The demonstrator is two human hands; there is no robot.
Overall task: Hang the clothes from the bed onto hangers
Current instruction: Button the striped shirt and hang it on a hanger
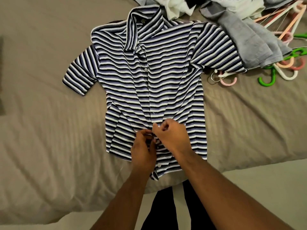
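Shirt (149,80) is spread flat on bed (49,130), likely for buttoning; its button line is pinched by left hand (143,151) and right hand (171,136), side by side. Hangers (282,63) are kept beyond the right hand.

The striped shirt (149,83) looked a ribbed, matt knit cloth; the bed (49,130) sheet smooth, matt fabric; the hangers (282,70) glossy plastic.

Collar label (142,21) on striped shirt (166,83): illegible blur

Even soft light, slight blur, wide-angle bowing
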